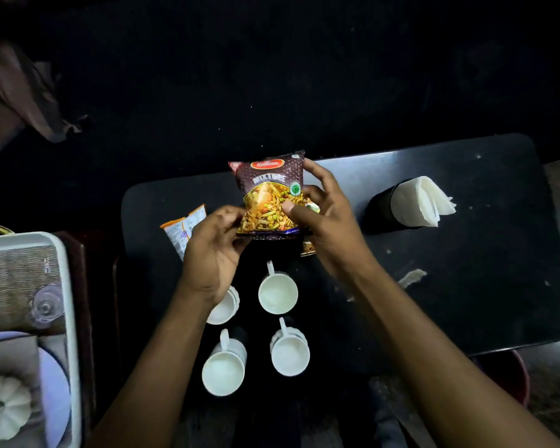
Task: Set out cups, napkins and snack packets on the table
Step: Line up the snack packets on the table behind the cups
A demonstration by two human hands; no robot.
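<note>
A glossy maroon snack packet printed with a yellow-orange mixture picture (270, 197) is held above a dark, rounded-corner worktop (466, 286), seen from a head-worn camera looking down. The packet is gripped from both sides. The left hand (212, 250) pinches its lower left corner between thumb and fingers, and the right hand (324, 215) clasps its right edge, with the thumb laid across the printed front and the fingers behind. Both grips are closed on the packet. Its long axis runs away from the body, with the sealed top edge farthest off and the printed face turned up.

Whether the packet touches the worktop cannot be told; it appears to be lifted slightly. Directly beneath the hands, nearer the body, four white ceramic cups with handles (278, 294) are stood in two rows, one partly hidden by the left wrist. To the left of the held packet, just beside the left hand, a second orange-and-white foil packet (183, 229) lies on the worktop. A small brownish packet corner (307, 248) peeks out under the right hand. To the right, well apart, white folded paper napkins in a dark holder (417, 202) are seen.

The free worktop surface lies beyond and to the right of the packet, so the right hand is judged better placed for setting it down there. A white tray with a woven mat (23, 273) sits at far left.
</note>
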